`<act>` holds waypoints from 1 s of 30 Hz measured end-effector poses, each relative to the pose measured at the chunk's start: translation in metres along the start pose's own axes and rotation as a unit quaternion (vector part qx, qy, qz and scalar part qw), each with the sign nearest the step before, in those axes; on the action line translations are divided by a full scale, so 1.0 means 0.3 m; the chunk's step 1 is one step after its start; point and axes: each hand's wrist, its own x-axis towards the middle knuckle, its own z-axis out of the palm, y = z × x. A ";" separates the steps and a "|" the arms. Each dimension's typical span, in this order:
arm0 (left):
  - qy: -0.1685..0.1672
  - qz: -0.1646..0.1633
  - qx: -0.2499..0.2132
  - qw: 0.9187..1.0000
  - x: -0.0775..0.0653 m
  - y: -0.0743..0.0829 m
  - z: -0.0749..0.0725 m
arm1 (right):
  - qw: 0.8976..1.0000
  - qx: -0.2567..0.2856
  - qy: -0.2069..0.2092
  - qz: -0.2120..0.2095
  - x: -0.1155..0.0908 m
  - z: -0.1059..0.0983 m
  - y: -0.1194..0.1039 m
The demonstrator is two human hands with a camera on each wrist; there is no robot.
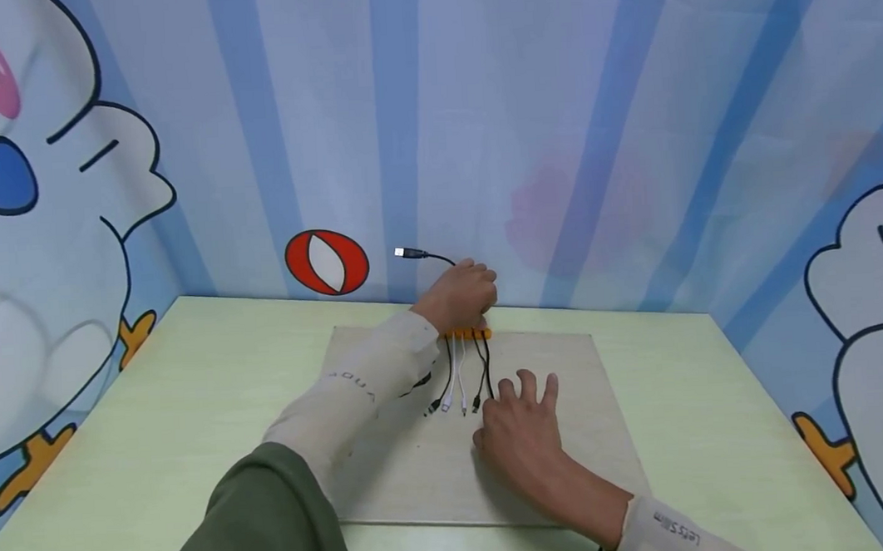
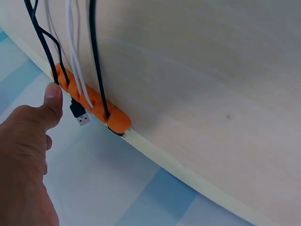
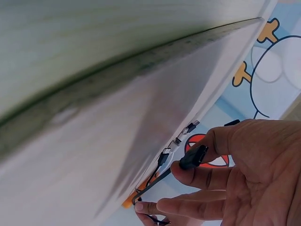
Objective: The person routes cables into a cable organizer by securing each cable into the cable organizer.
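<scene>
An orange cable holder (image 1: pixel 469 335) with several black and white cables in its slots sits at the board's far edge. At its right end, my left hand (image 1: pixel 457 295) pinches a black cable, its thumb against the holder. Beyond that hand, a black USB plug (image 1: pixel 411 253) sticks out to the left on a thin cord. My right hand (image 1: pixel 521 438), nearer me over the board, pinches a black cable plug (image 3: pixel 192 158) between thumb and index finger; its other fingers are spread. From this plug, the cable runs to the holder beside my left hand.
The holder is on a light board (image 1: pixel 422 484) lying on a pale table (image 1: pixel 719 427). Loose plug ends (image 1: pixel 448 404) of several cables lie on the board to the left of my right hand. A patterned backdrop (image 1: pixel 463 124) stands behind.
</scene>
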 end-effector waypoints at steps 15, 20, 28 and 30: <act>-0.029 -0.040 0.028 0.998 0.091 0.111 -0.030 | 1.000 -0.007 0.005 -0.004 -0.036 -0.015 0.014; -0.057 -0.072 0.023 0.996 0.111 0.123 -0.034 | 1.000 -0.011 0.005 -0.005 -0.040 -0.021 0.018; -0.091 -0.119 -0.086 0.985 0.089 0.065 0.000 | 1.000 -0.002 0.006 -0.015 -0.042 -0.012 0.014; -0.075 -0.125 -0.145 0.979 0.072 0.045 0.017 | 1.000 0.003 0.000 -0.015 -0.041 -0.010 0.014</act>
